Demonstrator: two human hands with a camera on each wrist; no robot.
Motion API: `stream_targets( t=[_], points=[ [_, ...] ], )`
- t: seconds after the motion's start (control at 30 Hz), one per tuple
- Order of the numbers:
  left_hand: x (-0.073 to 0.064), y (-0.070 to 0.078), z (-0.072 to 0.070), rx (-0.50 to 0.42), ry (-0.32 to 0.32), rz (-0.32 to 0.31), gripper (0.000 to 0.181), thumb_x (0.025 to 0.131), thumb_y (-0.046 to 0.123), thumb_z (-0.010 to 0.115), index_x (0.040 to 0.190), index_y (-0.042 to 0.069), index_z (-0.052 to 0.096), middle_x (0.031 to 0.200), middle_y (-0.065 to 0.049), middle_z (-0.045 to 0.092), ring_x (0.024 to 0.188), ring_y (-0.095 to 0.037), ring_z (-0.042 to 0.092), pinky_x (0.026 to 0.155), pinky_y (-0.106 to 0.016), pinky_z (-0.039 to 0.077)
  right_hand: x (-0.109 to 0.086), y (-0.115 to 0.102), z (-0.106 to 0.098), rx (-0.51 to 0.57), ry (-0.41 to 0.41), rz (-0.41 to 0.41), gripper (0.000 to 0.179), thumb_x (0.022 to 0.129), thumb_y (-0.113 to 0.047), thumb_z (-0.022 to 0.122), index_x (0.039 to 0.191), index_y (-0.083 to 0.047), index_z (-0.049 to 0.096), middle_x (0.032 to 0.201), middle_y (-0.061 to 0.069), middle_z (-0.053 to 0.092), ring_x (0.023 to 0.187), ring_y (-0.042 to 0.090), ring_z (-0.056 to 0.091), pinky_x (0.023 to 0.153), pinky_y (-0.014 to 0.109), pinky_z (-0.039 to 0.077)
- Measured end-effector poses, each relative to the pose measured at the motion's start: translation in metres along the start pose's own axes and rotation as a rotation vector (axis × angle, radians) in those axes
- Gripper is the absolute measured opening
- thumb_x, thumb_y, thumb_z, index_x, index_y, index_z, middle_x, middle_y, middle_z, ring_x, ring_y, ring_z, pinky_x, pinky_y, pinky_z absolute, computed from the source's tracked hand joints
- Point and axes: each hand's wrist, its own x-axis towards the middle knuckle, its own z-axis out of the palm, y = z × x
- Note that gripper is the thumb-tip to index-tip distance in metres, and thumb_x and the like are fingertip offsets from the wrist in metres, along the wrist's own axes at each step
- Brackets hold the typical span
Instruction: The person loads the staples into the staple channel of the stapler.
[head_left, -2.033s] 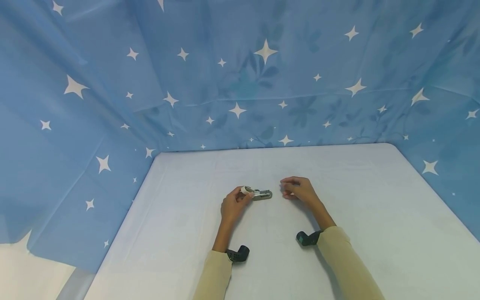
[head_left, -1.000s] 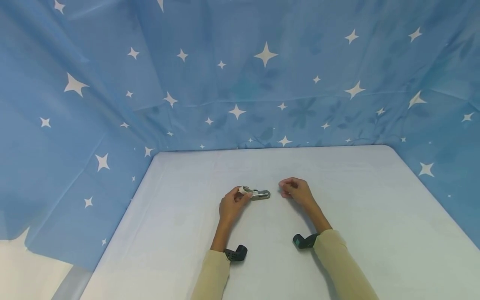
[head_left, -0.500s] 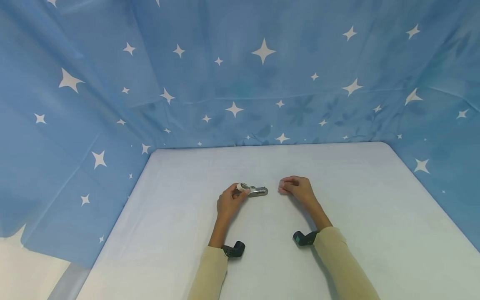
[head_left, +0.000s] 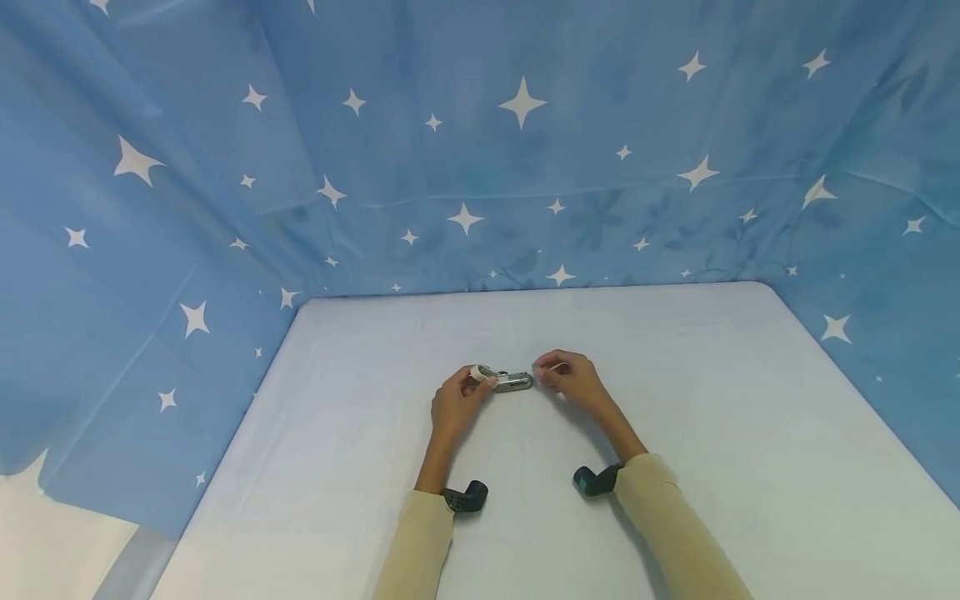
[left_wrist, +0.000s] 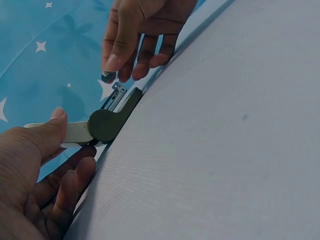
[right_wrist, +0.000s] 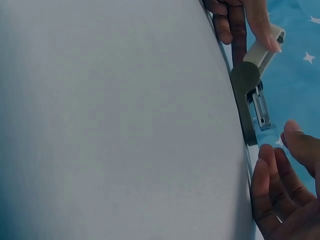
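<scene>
A small stapler (head_left: 514,382) with an olive-green base and a whitish top cover stands on the white table, its cover swung back and its metal staple channel (left_wrist: 116,96) exposed. My left hand (head_left: 453,408) grips the raised cover (left_wrist: 77,132) between thumb and fingers. Just beyond the stapler's front end, my right hand (head_left: 577,383) pinches a small grey strip of staples (left_wrist: 107,77) between thumb and index finger. In the left wrist view, that strip is close above the channel's tip. The right hand's other fingers are loosely bent.
The white-covered table (head_left: 712,417) surrounds both hands. A blue curtain with white stars (head_left: 480,150) hangs along the back and sides. Each wrist wears a dark camera on a band (head_left: 467,497).
My right hand, with the staple strip, has moved left to the stapler's front end. My left hand still holds the cover, and the head view has shifted slightly.
</scene>
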Motion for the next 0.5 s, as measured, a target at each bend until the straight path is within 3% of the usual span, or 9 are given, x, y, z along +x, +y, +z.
stream_targets(
  t=[0.3,0.5],
  points=[
    [0.000,-0.001,0.001,0.011,-0.006,-0.006,0.035,0.086,0.045,0.071,0.112,0.022,0.071,0.087,-0.001,0.074,0.058,-0.007,0.048,0.056,-0.025,0.036,0.003,-0.006,0.013,-0.059,-0.006,0.007,0.018,0.091,-0.020,0.070,0.105,-0.008,0.069,0.107,0.011,0.066,0.088,0.025,0.068,0.062,0.028,0.054],
    [0.000,-0.001,0.001,0.006,-0.010,-0.015,0.035,0.086,0.045,0.071,0.112,0.022,0.071,0.085,-0.001,0.073,0.060,-0.008,0.047,0.058,-0.026,0.036,0.003,-0.011,0.016,-0.136,-0.019,-0.040,0.018,0.090,-0.018,0.071,0.104,-0.008,0.070,0.105,0.011,0.067,0.091,0.026,0.067,0.068,0.029,0.053]
  ],
)
